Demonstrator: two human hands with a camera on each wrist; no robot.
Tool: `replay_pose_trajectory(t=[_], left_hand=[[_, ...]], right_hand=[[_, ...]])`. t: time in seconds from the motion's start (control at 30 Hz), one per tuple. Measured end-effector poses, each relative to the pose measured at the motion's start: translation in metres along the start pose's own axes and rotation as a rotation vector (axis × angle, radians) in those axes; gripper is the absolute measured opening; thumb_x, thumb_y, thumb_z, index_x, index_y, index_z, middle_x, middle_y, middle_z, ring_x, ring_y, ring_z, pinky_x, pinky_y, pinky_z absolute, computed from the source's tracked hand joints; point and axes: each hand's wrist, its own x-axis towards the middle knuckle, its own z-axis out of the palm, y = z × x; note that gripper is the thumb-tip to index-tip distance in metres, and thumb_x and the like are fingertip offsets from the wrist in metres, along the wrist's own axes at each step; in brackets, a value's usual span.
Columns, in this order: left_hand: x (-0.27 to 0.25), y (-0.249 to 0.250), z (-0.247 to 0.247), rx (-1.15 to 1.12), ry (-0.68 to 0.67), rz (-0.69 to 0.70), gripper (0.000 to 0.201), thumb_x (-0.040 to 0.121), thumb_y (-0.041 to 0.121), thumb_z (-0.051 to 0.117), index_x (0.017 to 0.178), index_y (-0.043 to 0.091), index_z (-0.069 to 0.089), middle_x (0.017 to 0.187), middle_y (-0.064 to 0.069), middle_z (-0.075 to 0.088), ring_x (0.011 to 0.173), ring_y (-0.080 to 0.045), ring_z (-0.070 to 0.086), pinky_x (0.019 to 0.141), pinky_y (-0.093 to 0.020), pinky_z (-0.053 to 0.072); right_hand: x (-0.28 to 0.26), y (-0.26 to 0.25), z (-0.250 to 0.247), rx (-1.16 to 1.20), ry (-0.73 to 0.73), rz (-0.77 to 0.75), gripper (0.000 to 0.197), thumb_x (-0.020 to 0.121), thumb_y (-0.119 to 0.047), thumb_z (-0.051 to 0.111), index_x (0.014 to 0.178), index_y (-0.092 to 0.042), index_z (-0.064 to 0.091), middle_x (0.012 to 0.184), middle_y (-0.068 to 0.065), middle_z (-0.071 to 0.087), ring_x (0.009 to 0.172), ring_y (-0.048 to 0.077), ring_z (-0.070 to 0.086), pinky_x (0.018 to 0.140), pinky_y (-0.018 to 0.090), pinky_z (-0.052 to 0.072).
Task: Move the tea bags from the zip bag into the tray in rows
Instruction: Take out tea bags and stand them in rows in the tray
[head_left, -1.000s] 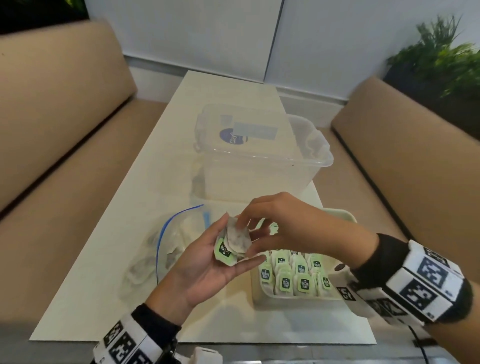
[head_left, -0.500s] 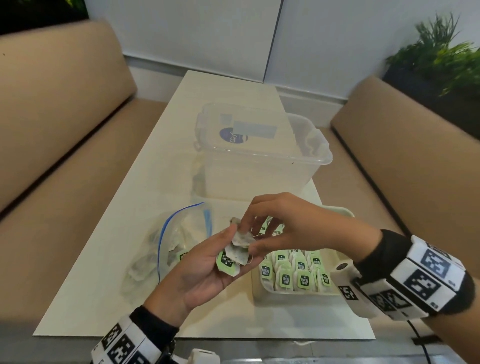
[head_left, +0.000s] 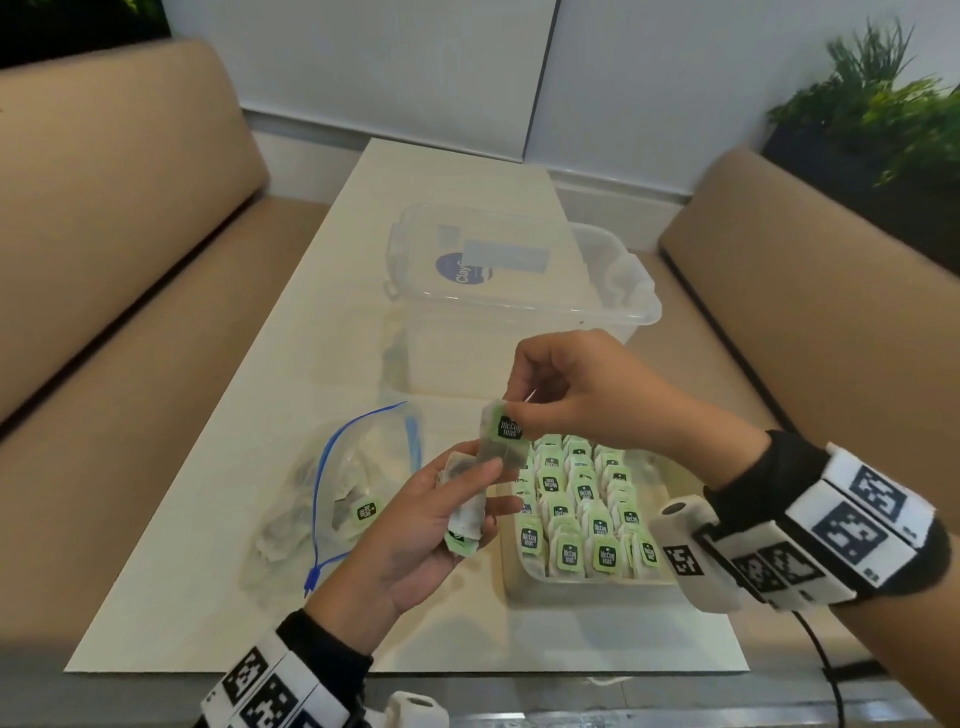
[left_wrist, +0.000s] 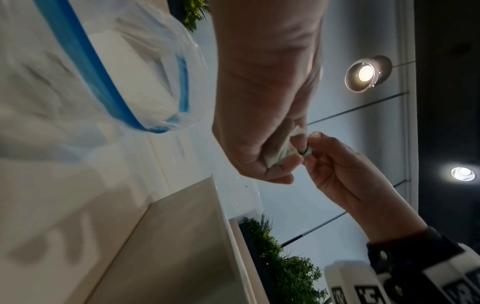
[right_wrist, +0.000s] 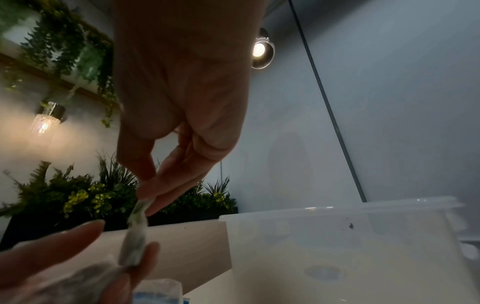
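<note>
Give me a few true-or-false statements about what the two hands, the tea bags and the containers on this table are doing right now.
1. The right hand pinches a green-tagged paper tea bag. True.
2. The left hand is empty. False: it holds a small stack of tea bags.
3. The shallow white tray has no tea bags in it. False: it holds rows of them.
4. The clear zip bag with a blue seal lies left of the tray. True.
5. The large clear plastic tub stands nearer the person than the tray. False: it stands beyond it.
</note>
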Motion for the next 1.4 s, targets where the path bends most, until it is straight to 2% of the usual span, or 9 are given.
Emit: replay_pose_trajectory(t=[0.23, 0.5, 0.6, 0.67, 0.8, 0.9, 0.97, 1.17, 1.4], left_hand=[[0.004, 0.0, 0.003, 0.019, 0.103, 0.155, 0.029, 0.067, 0.019, 0.067, 0.096, 0.013, 0.062, 0.079, -0.001, 0.072, 0.062, -0.015, 0.066, 0.047, -0.019, 0.047], [0.009, -0.002, -0.004, 0.107, 0.11, 0.146, 0.042, 0.066, 0.025, 0.072, 0.107, 0.019, 0.066, 0.092, -0.004, 0.073, 0.067, -0.016, 0.066, 0.051, -0.019, 0.05], [0.013, -0.003, -0.015, 0.091, 0.112, 0.121, 0.056, 0.053, 0.037, 0.087, 0.103, 0.018, 0.07, 0.09, -0.005, 0.072, 0.066, -0.016, 0.067, 0.049, -0.019, 0.051], [0.014, -0.003, -0.023, 0.08, 0.127, 0.107, 0.042, 0.062, 0.03, 0.079, 0.101, 0.015, 0.07, 0.086, -0.005, 0.07, 0.064, -0.015, 0.067, 0.048, -0.018, 0.05], [0.018, -0.003, -0.035, 0.067, 0.13, 0.104, 0.03, 0.073, 0.019, 0.061, 0.102, 0.014, 0.066, 0.082, -0.002, 0.069, 0.063, -0.013, 0.066, 0.048, -0.017, 0.049], [0.021, -0.002, -0.038, 0.066, 0.141, 0.101, 0.029, 0.075, 0.02, 0.06, 0.103, 0.014, 0.066, 0.082, -0.002, 0.068, 0.063, -0.012, 0.066, 0.048, -0.017, 0.05], [0.023, -0.003, -0.04, 0.068, 0.145, 0.106, 0.03, 0.074, 0.02, 0.06, 0.103, 0.014, 0.066, 0.081, -0.001, 0.069, 0.062, -0.012, 0.066, 0.048, -0.016, 0.05], [0.025, -0.002, -0.045, 0.054, 0.152, 0.113, 0.031, 0.069, 0.023, 0.064, 0.099, 0.015, 0.067, 0.081, -0.001, 0.067, 0.061, -0.012, 0.065, 0.049, -0.017, 0.051], [0.028, -0.003, -0.049, 0.026, 0.161, 0.106, 0.025, 0.074, 0.021, 0.059, 0.097, 0.015, 0.067, 0.078, -0.001, 0.067, 0.061, -0.012, 0.065, 0.048, -0.016, 0.05]], right_hand=[[0.0, 0.0, -0.004, -0.01, -0.079, -0.075, 0.023, 0.083, -0.008, 0.066, 0.087, -0.028, 0.054, 0.091, 0.001, 0.066, 0.06, 0.012, 0.066, 0.054, 0.014, 0.047], [-0.014, 0.024, -0.027, -0.073, -0.061, -0.079, 0.022, 0.085, 0.001, 0.062, 0.086, -0.021, 0.058, 0.086, -0.007, 0.062, 0.07, 0.008, 0.065, 0.061, 0.02, 0.054], [-0.026, 0.048, -0.049, -0.279, -0.088, -0.025, 0.024, 0.08, 0.005, 0.062, 0.079, -0.019, 0.068, 0.084, -0.012, 0.063, 0.07, 0.001, 0.061, 0.064, 0.007, 0.045], [-0.034, 0.07, -0.06, -0.46, -0.167, 0.065, 0.025, 0.081, 0.002, 0.06, 0.081, -0.019, 0.074, 0.09, -0.008, 0.066, 0.072, 0.001, 0.057, 0.068, 0.004, 0.04], [-0.046, 0.118, -0.065, -0.675, -0.429, 0.302, 0.026, 0.086, -0.008, 0.052, 0.09, -0.022, 0.074, 0.099, -0.009, 0.068, 0.083, 0.009, 0.058, 0.082, 0.022, 0.045], [-0.046, 0.144, -0.057, -0.721, -0.57, 0.406, 0.027, 0.088, -0.011, 0.05, 0.093, -0.022, 0.073, 0.092, -0.013, 0.066, 0.077, 0.007, 0.057, 0.072, 0.018, 0.042], [-0.041, 0.157, -0.052, -0.724, -0.61, 0.443, 0.028, 0.09, -0.011, 0.047, 0.097, -0.02, 0.073, 0.095, -0.009, 0.068, 0.078, 0.009, 0.058, 0.069, 0.016, 0.042], [-0.019, 0.184, -0.044, -0.742, -0.65, 0.475, 0.037, 0.086, -0.004, 0.048, 0.113, -0.018, 0.068, 0.117, -0.001, 0.066, 0.103, 0.02, 0.061, 0.095, 0.033, 0.048], [-0.01, 0.19, -0.039, -0.829, -0.672, 0.422, 0.04, 0.088, -0.004, 0.051, 0.126, -0.015, 0.059, 0.125, 0.004, 0.062, 0.111, 0.023, 0.058, 0.099, 0.032, 0.045]])
